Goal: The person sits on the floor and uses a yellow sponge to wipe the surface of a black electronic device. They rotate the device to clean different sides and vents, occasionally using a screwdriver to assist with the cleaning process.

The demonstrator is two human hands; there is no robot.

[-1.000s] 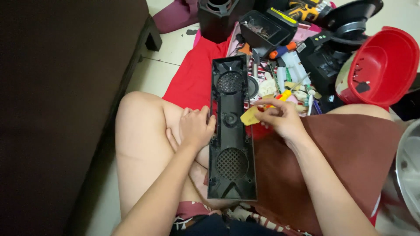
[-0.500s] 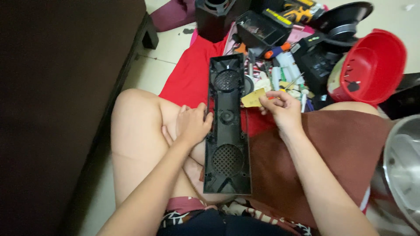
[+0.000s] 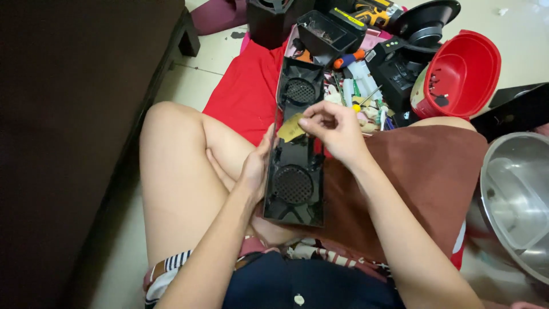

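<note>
A long black plastic speaker housing (image 3: pixel 296 177) with two round mesh grilles lies lengthwise across my lap. My left hand (image 3: pixel 255 165) grips its left edge at mid-length and steadies it. My right hand (image 3: pixel 336 133) hovers over the housing's middle and pinches a small flat yellowish-brown piece (image 3: pixel 290 128) between thumb and fingers. The piece sits just above the housing's centre section. A brown cloth (image 3: pixel 423 183) covers my right thigh under the right forearm.
A red cloth (image 3: pixel 243 94) lies on the floor ahead. Beyond it sit a red plastic bowl (image 3: pixel 463 77), black speaker parts (image 3: pixel 426 23), screwdrivers (image 3: pixel 350 58) and small tools. A steel basin (image 3: pixel 517 194) is at right, dark furniture (image 3: pixel 68 114) at left.
My right hand has carried the yellowish piece leftward, from beside the housing's right edge to over its middle. The left hand shifted from resting on my thigh to gripping the housing's left edge.
</note>
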